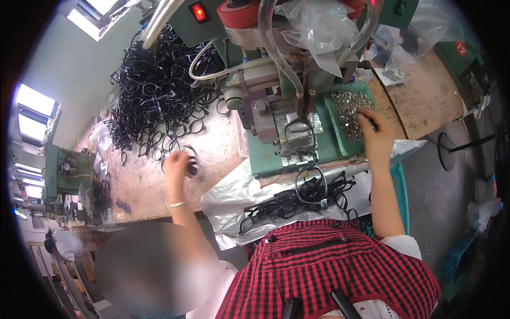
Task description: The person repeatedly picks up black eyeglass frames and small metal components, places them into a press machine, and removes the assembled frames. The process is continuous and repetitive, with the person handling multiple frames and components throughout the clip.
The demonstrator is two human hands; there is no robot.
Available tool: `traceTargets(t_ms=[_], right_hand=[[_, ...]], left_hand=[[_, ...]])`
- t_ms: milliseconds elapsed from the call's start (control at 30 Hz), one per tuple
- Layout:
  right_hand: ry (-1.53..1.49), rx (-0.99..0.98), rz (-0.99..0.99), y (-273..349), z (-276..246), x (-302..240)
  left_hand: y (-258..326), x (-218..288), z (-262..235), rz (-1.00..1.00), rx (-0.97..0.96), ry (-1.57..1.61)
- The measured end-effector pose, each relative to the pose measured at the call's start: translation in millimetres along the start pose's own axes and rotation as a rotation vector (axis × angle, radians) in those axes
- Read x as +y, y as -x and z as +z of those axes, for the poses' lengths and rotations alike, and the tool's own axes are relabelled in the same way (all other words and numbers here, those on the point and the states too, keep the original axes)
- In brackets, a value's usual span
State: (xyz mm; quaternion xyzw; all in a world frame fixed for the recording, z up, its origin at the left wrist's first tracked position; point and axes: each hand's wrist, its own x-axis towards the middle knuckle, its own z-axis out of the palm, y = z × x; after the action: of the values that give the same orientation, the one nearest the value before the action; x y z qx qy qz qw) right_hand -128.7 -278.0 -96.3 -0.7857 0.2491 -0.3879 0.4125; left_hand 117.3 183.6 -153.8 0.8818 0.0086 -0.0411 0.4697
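My left hand [178, 164] is at the near edge of a big heap of black eyeglass frames [159, 85]. Its fingers are closed around a dark eyeglass frame [192, 167], partly hidden by the hand. My right hand [376, 133] reaches into a green tray [344, 148] full of small shiny metal parts [348, 109]. Its fingers are bent together, with a small dark thing showing at them that I cannot make out. Between my hands, one eyeglass frame [300, 133] sits at the bench machine's metal fixture, and another frame [312, 185] hangs just below it.
The green bench machine [259, 166] with hoses and a lit red switch [198, 11] stands ahead. Several black frames lie on silvery sheeting [226, 202] before my checked apron [319, 260]. At left is another green machine [66, 178]; a blurred round patch hides the lower left.
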Motion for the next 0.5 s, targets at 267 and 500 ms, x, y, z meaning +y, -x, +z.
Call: traceTargets(t_ms=[267, 500], right_hand=[[-0.112, -0.251, -0.139, 10, -11, -66], [-0.408, -0.214, -0.117, -6, 60, -79]], left_hand=[[-60, -57, -70, -0.286, 0.291, 0.358], [-21, 20, 59, -0.025, 0.171, 0.568]])
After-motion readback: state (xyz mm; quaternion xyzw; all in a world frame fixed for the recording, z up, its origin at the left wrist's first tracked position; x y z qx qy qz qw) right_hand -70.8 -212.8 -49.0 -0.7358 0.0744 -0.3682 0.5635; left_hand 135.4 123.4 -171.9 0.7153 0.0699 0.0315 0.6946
